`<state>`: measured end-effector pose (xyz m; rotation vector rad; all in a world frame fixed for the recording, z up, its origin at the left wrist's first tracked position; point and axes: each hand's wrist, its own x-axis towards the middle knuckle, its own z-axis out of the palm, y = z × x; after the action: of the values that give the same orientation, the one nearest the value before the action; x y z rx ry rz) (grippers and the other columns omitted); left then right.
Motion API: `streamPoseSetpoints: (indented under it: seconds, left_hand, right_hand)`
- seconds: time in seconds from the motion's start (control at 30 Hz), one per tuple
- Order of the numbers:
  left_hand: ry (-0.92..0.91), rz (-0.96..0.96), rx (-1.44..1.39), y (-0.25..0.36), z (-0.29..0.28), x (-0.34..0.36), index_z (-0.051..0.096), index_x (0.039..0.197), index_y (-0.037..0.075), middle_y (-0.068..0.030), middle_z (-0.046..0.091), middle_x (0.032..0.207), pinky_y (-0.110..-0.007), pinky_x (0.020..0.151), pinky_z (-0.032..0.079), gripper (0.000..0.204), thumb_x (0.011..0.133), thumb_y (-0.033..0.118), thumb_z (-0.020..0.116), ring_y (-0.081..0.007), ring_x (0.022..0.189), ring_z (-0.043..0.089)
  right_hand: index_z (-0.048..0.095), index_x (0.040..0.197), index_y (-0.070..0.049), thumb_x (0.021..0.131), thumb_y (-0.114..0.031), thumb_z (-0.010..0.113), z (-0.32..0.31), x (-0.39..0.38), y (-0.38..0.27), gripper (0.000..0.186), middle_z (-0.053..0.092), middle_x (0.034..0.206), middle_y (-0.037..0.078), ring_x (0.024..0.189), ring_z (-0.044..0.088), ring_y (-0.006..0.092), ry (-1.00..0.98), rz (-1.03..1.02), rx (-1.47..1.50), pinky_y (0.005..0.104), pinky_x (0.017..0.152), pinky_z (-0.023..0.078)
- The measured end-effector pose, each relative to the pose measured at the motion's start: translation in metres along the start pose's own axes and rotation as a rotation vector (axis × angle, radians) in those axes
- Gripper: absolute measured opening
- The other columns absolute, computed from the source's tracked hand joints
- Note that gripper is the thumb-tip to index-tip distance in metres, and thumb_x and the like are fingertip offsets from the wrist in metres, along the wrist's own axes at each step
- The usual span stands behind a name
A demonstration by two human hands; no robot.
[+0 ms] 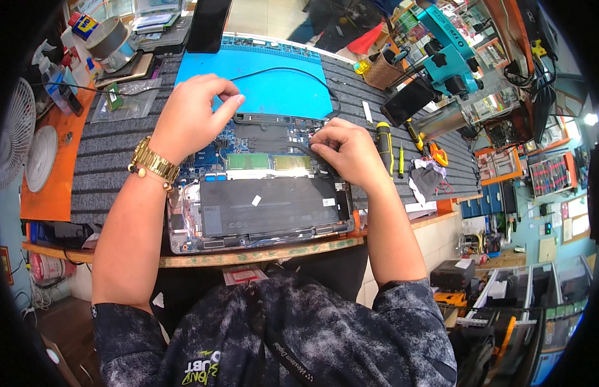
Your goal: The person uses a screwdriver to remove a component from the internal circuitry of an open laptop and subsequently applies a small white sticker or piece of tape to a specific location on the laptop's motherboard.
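An open laptop body (264, 216) lies at the bench's front edge, showing a black battery (274, 206), blue circuit board (206, 156) and green memory modules (246, 161). My left hand (195, 113), below a gold watch, is raised over the board's upper left, fingers curled toward the thumb; anything between them is hidden. My right hand (338, 147) rests at the board's upper right, fingertips closed on or against a small part that I cannot make out. A blue mat (280, 87) lies behind the laptop.
At right are screwdrivers (385, 145), a cloth (423, 182), a pen cup (380, 74) and a teal-armed stand (441, 64). At left are a fan (14, 132), bagged green board (113, 97) and tin (109, 45). A phone (209, 22) and black cable (274, 68) are behind.
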<state>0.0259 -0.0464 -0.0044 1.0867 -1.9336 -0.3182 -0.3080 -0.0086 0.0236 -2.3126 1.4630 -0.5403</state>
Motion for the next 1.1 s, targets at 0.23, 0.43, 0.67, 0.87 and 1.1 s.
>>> streamPoseSetpoints:
  seconds: [0.23,0.43,0.67,0.87,1.1]
  left_hand:
    - [-0.037,-0.006,0.020,-0.003,-0.001,-0.001,0.081,0.106,0.000,-0.0125,0.078,0.097,-0.039,0.078,0.057,0.025,0.104,0.024,0.076,-0.0268,0.087,0.070]
    - [-0.011,0.030,0.012,-0.005,0.000,-0.002,0.081,0.105,0.000,-0.0123,0.079,0.098,-0.039,0.077,0.057,0.026,0.104,0.025,0.075,-0.0267,0.084,0.070]
    - [-0.008,0.037,0.020,-0.006,0.000,-0.002,0.081,0.105,0.000,-0.0123,0.079,0.098,-0.039,0.077,0.057,0.026,0.104,0.025,0.076,-0.0264,0.084,0.070]
    - [-0.010,0.031,0.027,-0.005,0.000,-0.002,0.082,0.106,0.000,-0.0121,0.080,0.099,-0.039,0.077,0.058,0.027,0.104,0.027,0.076,-0.0261,0.084,0.070]
    - [-0.022,0.013,0.026,-0.004,-0.001,-0.002,0.082,0.107,0.000,-0.0121,0.080,0.100,-0.039,0.077,0.058,0.028,0.104,0.027,0.076,-0.0263,0.084,0.071]
  right_hand:
    - [0.083,0.106,-0.003,0.094,-0.009,0.085,0.003,0.006,0.005,0.014,0.074,0.097,0.009,0.085,0.070,0.0238,0.007,-0.053,-0.019,0.0361,0.079,0.057]
    - [0.081,0.102,-0.002,0.092,-0.009,0.079,-0.001,0.009,-0.001,0.012,0.074,0.101,0.014,0.097,0.074,0.0367,-0.064,-0.066,-0.071,0.0438,0.089,0.060]
    - [0.080,0.099,-0.002,0.091,-0.010,0.079,-0.008,0.015,-0.002,0.011,0.073,0.100,0.014,0.093,0.074,0.0377,-0.118,-0.172,-0.165,0.0451,0.086,0.060]
    - [0.082,0.099,-0.002,0.091,-0.008,0.081,-0.012,0.019,0.003,0.010,0.074,0.100,0.013,0.092,0.075,0.0367,-0.151,-0.219,-0.142,0.0443,0.086,0.061]
    - [0.083,0.101,-0.001,0.093,-0.009,0.081,-0.009,0.015,0.006,0.011,0.074,0.099,0.013,0.093,0.075,0.0355,-0.105,-0.189,-0.084,0.0435,0.086,0.060]
